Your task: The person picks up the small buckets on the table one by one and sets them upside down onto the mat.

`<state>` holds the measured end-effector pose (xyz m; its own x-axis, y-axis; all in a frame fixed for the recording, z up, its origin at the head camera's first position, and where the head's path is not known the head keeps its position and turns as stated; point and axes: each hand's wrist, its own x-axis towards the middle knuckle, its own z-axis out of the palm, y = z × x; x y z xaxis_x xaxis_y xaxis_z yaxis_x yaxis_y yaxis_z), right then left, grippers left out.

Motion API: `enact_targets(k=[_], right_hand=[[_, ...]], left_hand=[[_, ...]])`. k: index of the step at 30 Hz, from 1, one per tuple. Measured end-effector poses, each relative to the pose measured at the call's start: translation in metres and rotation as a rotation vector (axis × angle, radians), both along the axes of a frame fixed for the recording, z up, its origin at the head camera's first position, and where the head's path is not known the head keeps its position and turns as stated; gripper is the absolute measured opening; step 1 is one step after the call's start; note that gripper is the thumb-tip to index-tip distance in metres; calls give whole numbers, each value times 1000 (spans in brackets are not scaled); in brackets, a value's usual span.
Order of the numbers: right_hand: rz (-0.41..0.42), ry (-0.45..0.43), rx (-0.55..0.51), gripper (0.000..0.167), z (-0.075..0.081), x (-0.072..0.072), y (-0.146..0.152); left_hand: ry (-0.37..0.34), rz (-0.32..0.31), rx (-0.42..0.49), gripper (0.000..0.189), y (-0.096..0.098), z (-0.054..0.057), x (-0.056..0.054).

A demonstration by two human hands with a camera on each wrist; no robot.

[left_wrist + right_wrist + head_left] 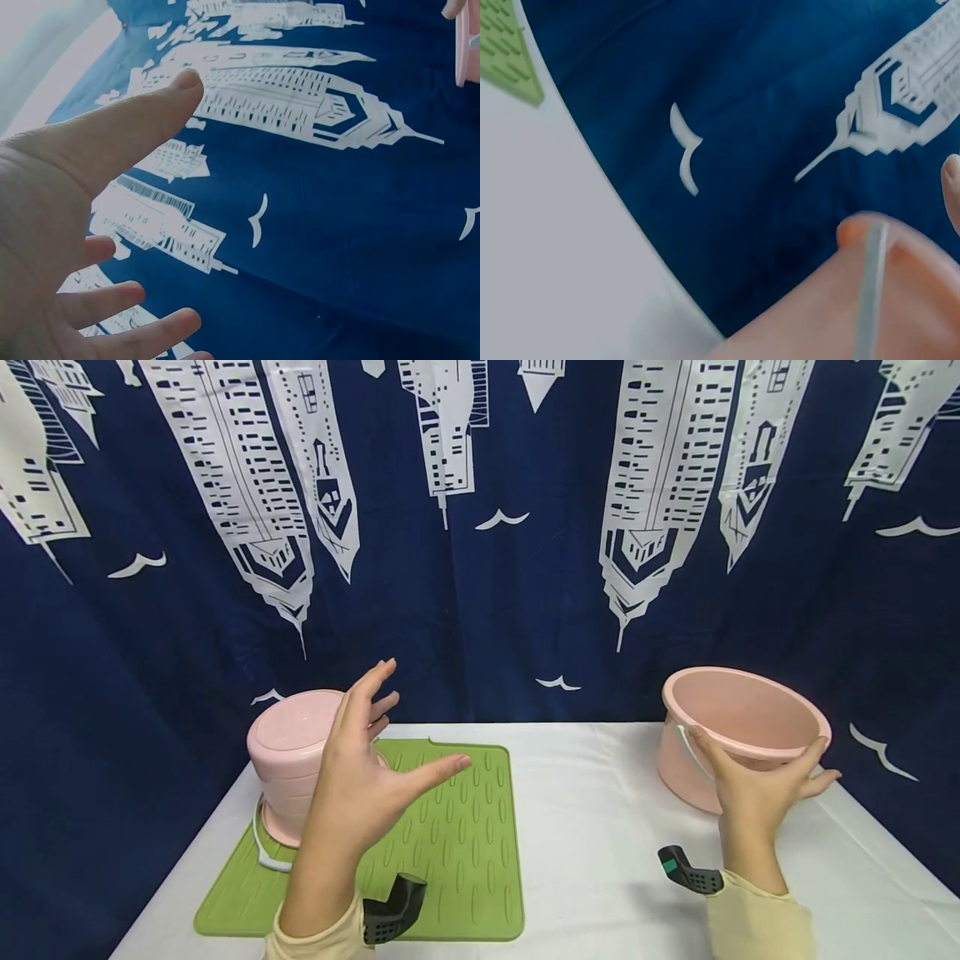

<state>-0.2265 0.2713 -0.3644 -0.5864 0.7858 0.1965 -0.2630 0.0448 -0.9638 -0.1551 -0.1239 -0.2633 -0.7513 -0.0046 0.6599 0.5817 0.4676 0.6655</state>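
My left hand is raised in front of an upside-down pink bucket, its thumb spread wide from the fingers. Nothing lies in its grasp; the left wrist view shows the extended thumb against the dark cloth. On the right, a second pink bucket stands mouth up. My right hand is at its near side, thumb and fingers spread apart near the rim. Whether they touch the bucket I cannot tell. A pale handle hangs down that bucket's side in the right wrist view.
The upside-down bucket sits on a green textured mat at the left of the white-covered table. Its pale handle rests low against the mat. A navy cloth with white building prints hangs behind the table.
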Motion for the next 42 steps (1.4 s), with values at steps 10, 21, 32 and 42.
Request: enact_targets(k=[10,21,32,42], right_hand=[[154,180,-114,144,-10,-8,16],[201,204,-136,142,-6,-8,16],[186,22,-109,143,-8,-9,24],[172,66,-131,138,-10,-9,24]], left_hand=[[-33,-42,-70,117,6,-1,0],[-25,-50,-121,116,11,-4,2],[-29,-71,-166,113,17,-4,5],[-45,-81,-185,111,21,-5,6]])
